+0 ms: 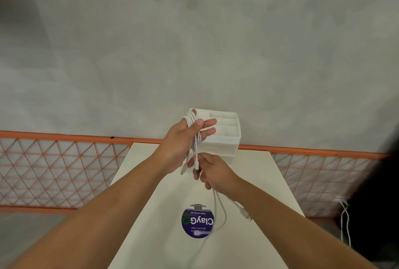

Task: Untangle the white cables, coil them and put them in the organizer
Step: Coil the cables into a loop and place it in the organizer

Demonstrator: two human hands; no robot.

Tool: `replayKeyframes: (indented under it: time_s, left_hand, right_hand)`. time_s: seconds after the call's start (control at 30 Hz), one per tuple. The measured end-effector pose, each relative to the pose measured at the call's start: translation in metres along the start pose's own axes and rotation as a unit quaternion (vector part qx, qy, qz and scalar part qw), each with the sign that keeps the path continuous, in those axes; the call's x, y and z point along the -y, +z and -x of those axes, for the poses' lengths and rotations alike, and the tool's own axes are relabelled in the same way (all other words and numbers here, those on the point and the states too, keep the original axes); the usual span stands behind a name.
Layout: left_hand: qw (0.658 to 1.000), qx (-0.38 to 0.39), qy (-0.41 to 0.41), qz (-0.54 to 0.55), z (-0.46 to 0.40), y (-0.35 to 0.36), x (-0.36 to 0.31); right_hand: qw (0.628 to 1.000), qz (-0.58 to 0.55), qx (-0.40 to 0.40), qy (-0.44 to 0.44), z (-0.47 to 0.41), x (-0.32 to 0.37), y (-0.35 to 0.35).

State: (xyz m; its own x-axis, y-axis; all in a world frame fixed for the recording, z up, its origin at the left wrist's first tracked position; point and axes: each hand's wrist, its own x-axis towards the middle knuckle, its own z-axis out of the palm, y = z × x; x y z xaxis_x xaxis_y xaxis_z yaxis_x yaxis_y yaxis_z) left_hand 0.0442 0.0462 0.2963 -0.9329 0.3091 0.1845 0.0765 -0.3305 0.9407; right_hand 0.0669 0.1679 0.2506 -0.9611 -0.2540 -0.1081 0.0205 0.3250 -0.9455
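Two hands (183, 145) (212, 170) on white cables (193, 130) before compartmented organizer (226, 139).

Light: you have soft, even, moderate light; direction can't be told.
Shadows: faint under your arms on the table (269, 182); dark mass at the right edge.
Glare: none; the organizer (228, 139) reads pale, low in contrast against the wall (194, 41).
Blur: the cable (218, 210) end smears over the sticker (197, 222); the whole frame looks soft.
Distortion: wide-angle; the orange rail (64, 137) bows and the corners darken.
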Motion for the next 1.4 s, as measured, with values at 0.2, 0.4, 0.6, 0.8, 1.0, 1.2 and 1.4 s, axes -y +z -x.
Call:
replayKeyframes:
  time_s: [0.2,0.4,0.6,0.8,1.0,1.2,1.4]
  left_hand:
    - [0.933,0.08,0.061,-0.346,0.006,-0.008,0.023]
    - [0.873,0.052,0.084,-0.477,-0.006,-0.017,0.033]
    - [0.864,0.011,0.072,-0.499,-0.01,-0.025,0.02]
    - [0.891,0.123,-0.116,-0.422,0.018,-0.022,0.026]
    - [0.934,0.164,-0.194,-0.252,0.037,-0.005,0.017]
    - [0.968,0.162,-0.184,-0.048,0.038,0.003,0.009]
    - [0.97,0.164,-0.167,0.066,0.038,0.005,-0.001]
  right_hand:
    - [0.985,0.104,0.078,0.112,0.003,0.014,-0.024]
    - [0.937,0.333,0.084,0.068,0.008,0.014,-0.02]
    - [0.861,0.503,0.048,-0.059,0.009,0.013,-0.025]
    - [0.784,0.591,0.045,-0.185,0.017,0.036,-0.046]
    - [0.887,0.429,0.023,-0.169,0.016,0.033,-0.063]
    - [0.956,0.241,-0.017,-0.168,0.015,0.038,-0.059]
    - [0.988,0.079,-0.067,-0.117,0.015,0.039,-0.053]
